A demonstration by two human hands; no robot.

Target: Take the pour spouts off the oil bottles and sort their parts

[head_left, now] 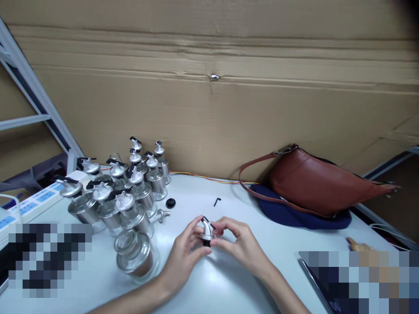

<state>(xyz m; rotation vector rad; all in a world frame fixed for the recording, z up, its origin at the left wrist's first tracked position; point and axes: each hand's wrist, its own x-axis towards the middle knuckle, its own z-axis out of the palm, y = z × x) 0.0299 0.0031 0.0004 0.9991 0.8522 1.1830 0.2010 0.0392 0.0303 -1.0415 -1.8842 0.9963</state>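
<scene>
Between my two hands, above the table, is a silver pour spout [207, 231] with a black flip lid on top and a black stopper below. My left hand [187, 248] is closed on its left side, thumb at the stopper. The fingers of my right hand [236, 242] pinch it from the right, near the lid and the base. An uncapped glass bottle [135, 255] with a metal sleeve stands left of my left forearm. Beyond my hands lie a small black lever [217, 201] and a round black stopper [170, 203]. A loose silver spout [162, 215] rests beside the bottles.
Several bottles with silver spouts [126, 203] crowd the left of the table. A white power strip [36, 198] runs along the left edge. On the right, a brown leather bag [314, 183] lies on a dark blue cloth item [271, 207]. Cardboard [209, 126] walls the back.
</scene>
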